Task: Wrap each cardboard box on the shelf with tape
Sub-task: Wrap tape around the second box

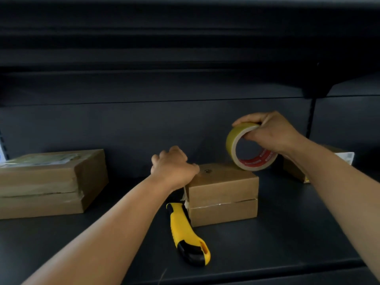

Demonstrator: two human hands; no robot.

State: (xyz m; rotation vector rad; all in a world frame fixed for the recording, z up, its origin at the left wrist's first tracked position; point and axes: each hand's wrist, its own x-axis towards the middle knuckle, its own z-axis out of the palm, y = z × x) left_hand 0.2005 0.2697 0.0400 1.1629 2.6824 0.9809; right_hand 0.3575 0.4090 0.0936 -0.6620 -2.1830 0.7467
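Left hand [172,169] curls over the small cardboard box's [223,194] left top edge; right hand [269,133] grips the tape roll [249,150] above it; a loose hold could let the box skid, creasing the tape, or nudge the near utility knife [188,233].

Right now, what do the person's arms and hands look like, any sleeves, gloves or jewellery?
Both forearms are bare, with no sleeve showing in view. The left hand and the right hand wear no gloves, and no rings, watch or wristband are visible on either one.
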